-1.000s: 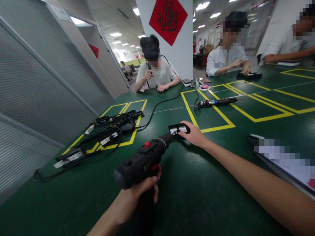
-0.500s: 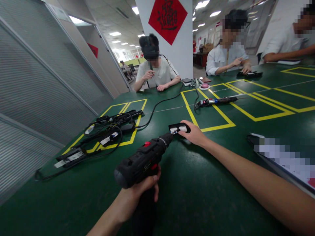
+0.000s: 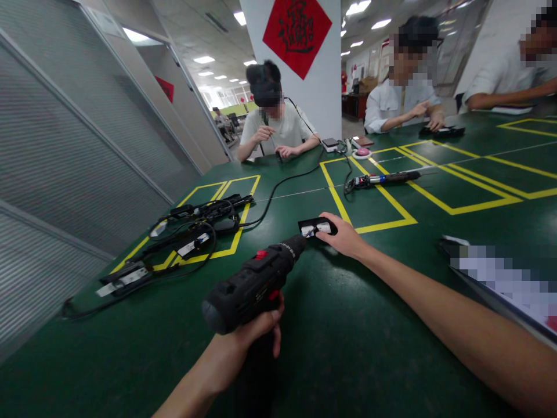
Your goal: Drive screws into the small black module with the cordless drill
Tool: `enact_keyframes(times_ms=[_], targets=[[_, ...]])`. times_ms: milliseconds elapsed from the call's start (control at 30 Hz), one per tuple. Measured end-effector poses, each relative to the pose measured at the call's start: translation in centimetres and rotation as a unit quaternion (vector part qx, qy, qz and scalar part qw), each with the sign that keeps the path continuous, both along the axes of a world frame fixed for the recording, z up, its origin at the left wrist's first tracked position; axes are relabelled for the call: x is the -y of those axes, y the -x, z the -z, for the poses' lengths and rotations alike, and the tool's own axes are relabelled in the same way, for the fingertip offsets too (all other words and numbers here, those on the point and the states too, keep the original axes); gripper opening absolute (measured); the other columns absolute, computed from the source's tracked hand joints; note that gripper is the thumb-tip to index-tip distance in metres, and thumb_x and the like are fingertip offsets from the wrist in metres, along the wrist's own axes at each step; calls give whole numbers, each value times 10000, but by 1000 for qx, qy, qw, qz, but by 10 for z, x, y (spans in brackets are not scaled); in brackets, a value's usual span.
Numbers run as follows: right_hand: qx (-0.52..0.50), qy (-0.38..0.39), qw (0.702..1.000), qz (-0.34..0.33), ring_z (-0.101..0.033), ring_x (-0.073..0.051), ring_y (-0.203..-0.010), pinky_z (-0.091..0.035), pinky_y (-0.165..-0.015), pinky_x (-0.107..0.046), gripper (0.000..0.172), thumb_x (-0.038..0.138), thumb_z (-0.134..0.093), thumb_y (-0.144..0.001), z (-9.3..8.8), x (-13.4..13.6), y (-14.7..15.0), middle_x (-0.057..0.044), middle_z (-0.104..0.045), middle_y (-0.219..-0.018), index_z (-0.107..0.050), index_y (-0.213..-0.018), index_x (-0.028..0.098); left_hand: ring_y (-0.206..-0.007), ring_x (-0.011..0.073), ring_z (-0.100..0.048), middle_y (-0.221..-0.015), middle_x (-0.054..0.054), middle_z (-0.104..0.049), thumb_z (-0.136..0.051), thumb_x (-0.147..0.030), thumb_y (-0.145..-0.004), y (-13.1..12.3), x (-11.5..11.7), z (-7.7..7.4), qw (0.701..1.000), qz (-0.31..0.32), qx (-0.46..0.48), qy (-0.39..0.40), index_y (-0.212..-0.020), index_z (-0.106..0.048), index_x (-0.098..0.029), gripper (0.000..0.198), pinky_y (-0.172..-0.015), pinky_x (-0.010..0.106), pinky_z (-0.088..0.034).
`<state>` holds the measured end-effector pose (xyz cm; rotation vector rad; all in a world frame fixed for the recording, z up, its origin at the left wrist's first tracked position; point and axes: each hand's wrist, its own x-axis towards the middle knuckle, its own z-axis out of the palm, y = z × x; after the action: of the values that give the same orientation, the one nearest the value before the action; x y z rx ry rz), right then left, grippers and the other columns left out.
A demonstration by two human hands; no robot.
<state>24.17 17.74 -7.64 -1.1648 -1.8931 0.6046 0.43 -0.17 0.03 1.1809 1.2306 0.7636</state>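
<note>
A black cordless drill [image 3: 250, 284] with red switches is gripped by my left hand [image 3: 256, 334], its chuck pointing away and to the right. My right hand [image 3: 343, 235] pinches a small black part with white labels [image 3: 307, 227] against the green table. The drill's front end meets the near left side of that part; whether the bit touches it is too small to tell. My right thumb lies over the white label, and the fingers reach around the part's far edge.
On the left lie black power adapters [image 3: 194, 244] with tangled cables. A soldering iron [image 3: 383, 179] rests inside yellow tape lines beyond my right hand. A tape roll [image 3: 362, 153] sits farther back, and a pixelated flat item [image 3: 500, 284] lies right. Co-workers [image 3: 278, 125] sit across the green table [image 3: 348, 342].
My hands, the drill and the black part hold nearly the same place. Across the table, a co-worker's hand has shifted slightly.
</note>
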Motion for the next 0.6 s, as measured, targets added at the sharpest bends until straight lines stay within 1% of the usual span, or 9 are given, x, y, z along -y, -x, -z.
enact_keyframes(times_ms=[200, 433, 600], targets=[[4, 2, 1000, 6, -594, -219, -958, -456, -856, -359, 406, 344, -630, -791, 2, 0, 0, -42, -632, -1092, -545, -1177, 254, -511, 122, -591, -826, 18, -610, -597, -330, -833, 1, 0, -1, 1000, -3, 10, 3, -1049, -553, -154, 283, -542, 284, -454], [5, -2, 1000, 5, -594, -222, -975, -453, -868, -363, 413, 338, -624, -797, 2, -1, 1, -54, -631, -1111, -541, -1191, 249, -511, 115, -588, -851, 15, -605, -595, -328, -834, 0, 0, -3, 1000, 0, 6, 11, -1062, -539, -161, 289, -543, 283, -456], [7, -1, 1000, 5, -594, -220, -972, -454, -867, -362, 420, 335, -623, -797, 3, -1, 1, -57, -628, -1115, -538, -1199, 246, -531, 121, -591, -867, 17, -589, -573, -319, -847, 0, -1, -4, 1000, 15, 8, 7, -1076, -528, -162, 281, -556, 290, -455]])
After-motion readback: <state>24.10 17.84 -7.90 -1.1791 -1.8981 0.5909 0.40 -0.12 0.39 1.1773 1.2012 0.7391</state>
